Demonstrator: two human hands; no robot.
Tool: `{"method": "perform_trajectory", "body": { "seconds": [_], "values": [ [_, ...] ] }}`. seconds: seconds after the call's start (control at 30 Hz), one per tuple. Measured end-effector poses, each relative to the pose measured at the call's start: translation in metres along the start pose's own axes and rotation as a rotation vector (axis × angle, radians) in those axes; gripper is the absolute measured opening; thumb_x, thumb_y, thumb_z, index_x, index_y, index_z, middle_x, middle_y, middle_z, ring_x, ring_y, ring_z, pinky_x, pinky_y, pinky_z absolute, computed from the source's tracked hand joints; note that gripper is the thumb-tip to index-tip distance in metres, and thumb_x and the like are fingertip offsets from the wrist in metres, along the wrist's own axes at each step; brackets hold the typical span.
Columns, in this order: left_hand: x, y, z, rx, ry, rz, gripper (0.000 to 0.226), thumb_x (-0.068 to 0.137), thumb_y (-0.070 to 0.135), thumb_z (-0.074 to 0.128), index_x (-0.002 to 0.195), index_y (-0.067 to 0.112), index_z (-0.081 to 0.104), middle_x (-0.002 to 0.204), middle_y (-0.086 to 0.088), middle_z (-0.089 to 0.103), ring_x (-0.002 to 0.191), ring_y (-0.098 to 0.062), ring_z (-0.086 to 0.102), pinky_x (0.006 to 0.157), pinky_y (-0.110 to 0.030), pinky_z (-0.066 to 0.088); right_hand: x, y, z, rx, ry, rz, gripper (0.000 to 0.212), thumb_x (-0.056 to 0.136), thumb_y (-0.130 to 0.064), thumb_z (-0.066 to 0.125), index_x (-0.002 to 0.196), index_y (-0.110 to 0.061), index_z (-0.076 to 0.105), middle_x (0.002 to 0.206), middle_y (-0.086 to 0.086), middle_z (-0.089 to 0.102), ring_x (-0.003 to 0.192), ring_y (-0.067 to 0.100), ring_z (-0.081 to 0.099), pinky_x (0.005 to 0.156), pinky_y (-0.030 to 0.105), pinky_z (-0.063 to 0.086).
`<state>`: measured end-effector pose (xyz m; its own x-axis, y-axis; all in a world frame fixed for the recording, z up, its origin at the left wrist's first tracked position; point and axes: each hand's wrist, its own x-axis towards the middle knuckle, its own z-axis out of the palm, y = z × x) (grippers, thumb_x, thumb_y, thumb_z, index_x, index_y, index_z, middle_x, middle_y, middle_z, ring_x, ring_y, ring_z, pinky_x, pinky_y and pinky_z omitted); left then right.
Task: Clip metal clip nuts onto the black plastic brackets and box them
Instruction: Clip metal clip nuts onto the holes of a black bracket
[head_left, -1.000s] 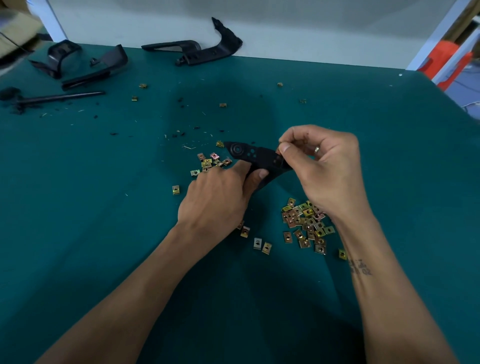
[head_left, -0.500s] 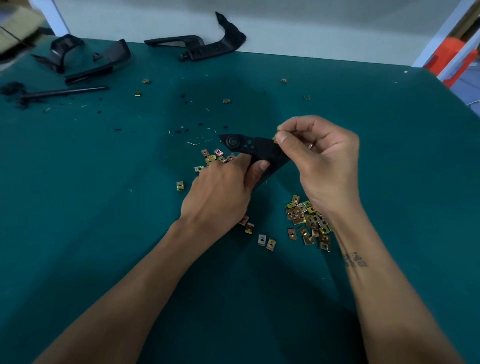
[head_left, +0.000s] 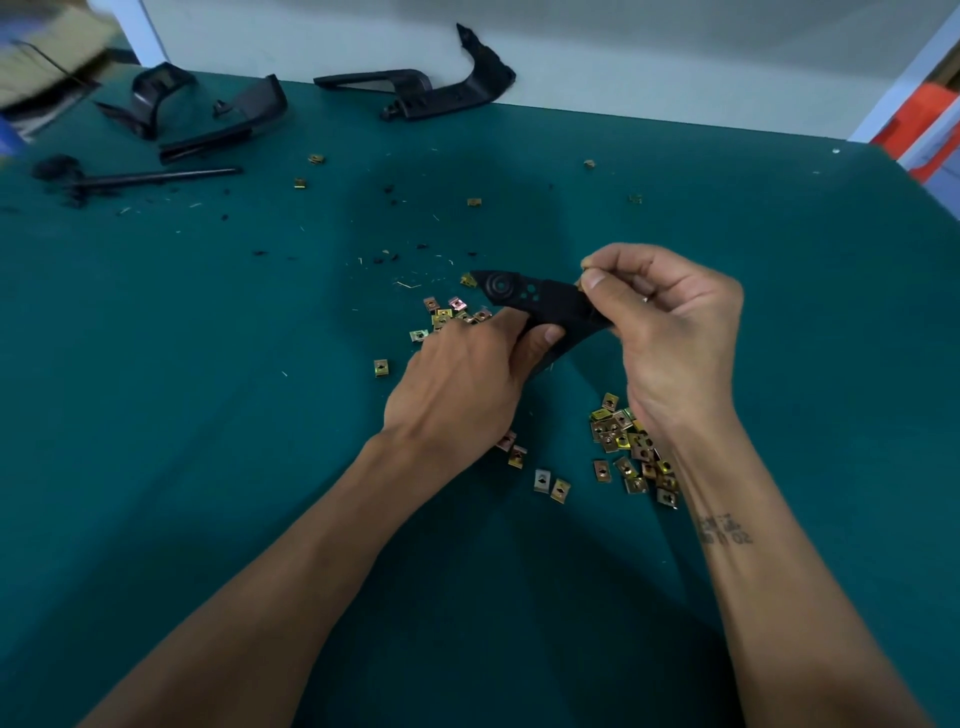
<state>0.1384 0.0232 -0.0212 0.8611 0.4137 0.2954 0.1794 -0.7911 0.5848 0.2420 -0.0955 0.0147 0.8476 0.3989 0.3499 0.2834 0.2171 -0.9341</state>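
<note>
From my head camera I see my left hand (head_left: 462, 384) gripping the flat black plastic bracket with round holes (head_left: 535, 301) from below, holding it a little above the dark green table (head_left: 208, 415). My right hand (head_left: 670, 327) is closed at the bracket's right end, with thumb and fingers pinching a small brass-coloured metal clip nut (head_left: 584, 275), of which only a corner shows, so I cannot tell if it is already seated. I judge that I am in the middle of clipping this one on. Much work is left, I think: a pile of loose clip nuts (head_left: 631, 449) lies under my right wrist, a smaller group (head_left: 449, 312) lies just behind my left hand, and some single ones are scattered around. At the far edge several larger curved black plastic parts (head_left: 431, 93) wait, apparently without clips. No box is clearly visible, so boxing seems not yet begun.
</note>
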Motion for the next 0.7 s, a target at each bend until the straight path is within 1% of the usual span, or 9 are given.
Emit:
{"method": "perform_trajectory", "body": {
  "seconds": [0.1, 0.17, 0.27, 0.33, 0.4, 0.5, 0.57, 0.63, 0.7],
  "values": [
    [0.0, 0.0, -0.001, -0.014, 0.002, -0.001, 0.04, 0.1, 0.067, 0.024, 0.079, 0.034, 0.035, 0.066, -0.001, 0.052, 0.062, -0.029, 0.045, 0.059, -0.04, 0.041, -0.001, 0.002, 0.0, 0.034, -0.017, -0.01, 0.02, 0.084, 0.003, 0.071, 0.082, -0.016, 0.078, 0.078, 0.01, 0.077, 0.078, 0.024, 0.076, 0.077, 0.032, 0.057],
    [0.0, 0.001, -0.001, -0.019, 0.006, 0.002, 0.039, 0.101, 0.064, 0.025, 0.084, 0.033, 0.039, 0.067, -0.002, 0.053, 0.062, -0.028, 0.042, 0.059, -0.04, 0.041, 0.0, 0.002, -0.002, 0.023, -0.032, -0.02, 0.021, 0.085, 0.002, 0.071, 0.082, -0.016, 0.079, 0.079, 0.01, 0.077, 0.08, 0.028, 0.077, 0.08, 0.034, 0.058],
    [0.0, 0.001, -0.001, -0.013, 0.01, 0.001, 0.039, 0.103, 0.063, 0.027, 0.083, 0.032, 0.04, 0.07, -0.005, 0.059, 0.062, -0.027, 0.042, 0.06, -0.04, 0.041, 0.002, 0.002, -0.004, -0.03, -0.051, -0.041, 0.023, 0.086, -0.002, 0.071, 0.08, -0.022, 0.08, 0.077, 0.003, 0.077, 0.078, 0.023, 0.074, 0.079, 0.033, 0.056],
    [0.0, 0.001, -0.001, -0.014, 0.007, -0.002, 0.039, 0.103, 0.062, 0.028, 0.082, 0.032, 0.041, 0.07, -0.005, 0.06, 0.062, -0.029, 0.046, 0.059, -0.04, 0.041, 0.002, 0.002, -0.005, -0.064, -0.065, -0.06, 0.024, 0.088, -0.003, 0.069, 0.079, -0.022, 0.08, 0.077, 0.004, 0.077, 0.077, 0.018, 0.07, 0.076, 0.031, 0.055],
    [0.0, 0.0, -0.001, -0.028, 0.007, -0.006, 0.04, 0.105, 0.061, 0.029, 0.078, 0.033, 0.038, 0.067, -0.002, 0.056, 0.06, -0.029, 0.049, 0.058, -0.039, 0.042, 0.0, 0.003, -0.002, -0.068, -0.067, -0.075, 0.024, 0.089, -0.002, 0.067, 0.078, -0.02, 0.079, 0.08, 0.008, 0.077, 0.078, 0.019, 0.07, 0.078, 0.034, 0.056],
    [0.001, 0.0, -0.002, -0.044, 0.016, -0.008, 0.046, 0.104, 0.062, 0.029, 0.068, 0.033, 0.031, 0.061, 0.002, 0.047, 0.055, -0.023, 0.045, 0.055, -0.038, 0.038, -0.002, 0.006, 0.006, 0.072, 0.016, -0.008, 0.026, 0.087, 0.002, 0.069, 0.078, -0.019, 0.08, 0.075, 0.004, 0.074, 0.081, 0.025, 0.07, 0.084, 0.04, 0.056],
    [0.001, 0.002, -0.002, -0.034, 0.023, -0.008, 0.047, 0.103, 0.063, 0.027, 0.067, 0.033, 0.029, 0.06, 0.003, 0.045, 0.055, -0.025, 0.043, 0.054, -0.039, 0.038, -0.003, 0.006, 0.01, 0.166, 0.079, 0.054, 0.022, 0.085, 0.002, 0.07, 0.078, -0.017, 0.08, 0.076, 0.003, 0.074, 0.081, 0.027, 0.07, 0.085, 0.039, 0.056],
    [0.0, 0.003, -0.002, -0.02, 0.025, -0.007, 0.046, 0.102, 0.063, 0.026, 0.067, 0.034, 0.028, 0.059, 0.003, 0.043, 0.056, -0.028, 0.042, 0.055, -0.039, 0.04, -0.004, 0.007, 0.011, 0.174, 0.108, 0.067, 0.02, 0.085, 0.001, 0.07, 0.079, -0.016, 0.08, 0.076, 0.005, 0.074, 0.08, 0.026, 0.07, 0.085, 0.038, 0.056],
    [0.0, 0.003, -0.002, -0.015, 0.024, -0.019, 0.046, 0.102, 0.064, 0.026, 0.067, 0.034, 0.028, 0.059, 0.004, 0.042, 0.057, -0.028, 0.042, 0.055, -0.038, 0.038, -0.003, 0.006, 0.011, 0.17, 0.115, 0.053, 0.02, 0.085, 0.002, 0.068, 0.08, -0.015, 0.078, 0.076, 0.004, 0.073, 0.079, 0.024, 0.07, 0.083, 0.037, 0.057]
  ]
}}
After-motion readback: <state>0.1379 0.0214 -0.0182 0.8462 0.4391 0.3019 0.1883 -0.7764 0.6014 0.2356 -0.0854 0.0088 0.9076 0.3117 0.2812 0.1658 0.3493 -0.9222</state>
